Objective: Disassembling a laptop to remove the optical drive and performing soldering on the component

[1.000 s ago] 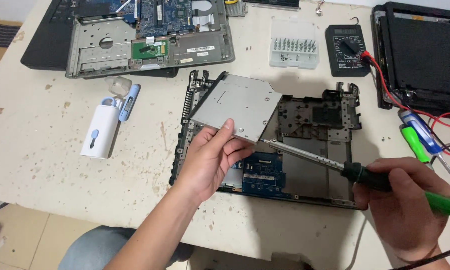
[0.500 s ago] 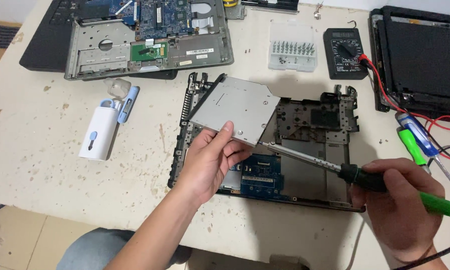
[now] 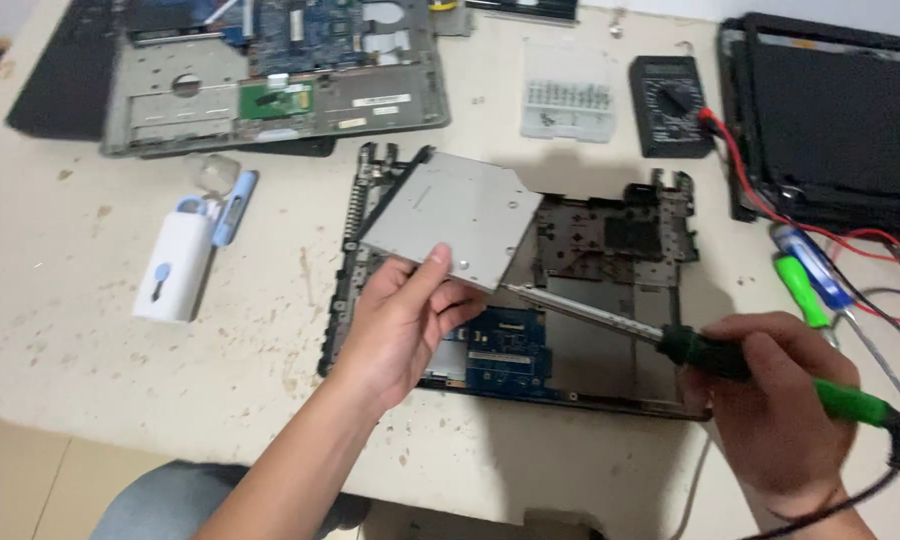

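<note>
My left hand grips the near edge of a flat grey optical drive and holds it tilted above an opened black laptop base. A small blue circuit board lies in that base just below the drive. My right hand is closed on the green and black handle of a soldering iron. Its thin metal tip reaches left to the drive's near right corner, close to my left fingers. The iron's cord trails off at the lower right.
A second dismantled laptop chassis lies at the back left. A white bottle, a clear bit case, a black multimeter with red leads, a laptop screen panel and green and blue screwdrivers sit around the table.
The iron's tip has stayed against the drive's near corner. My left hand keeps its grip on the drive. The view has shifted slightly.
</note>
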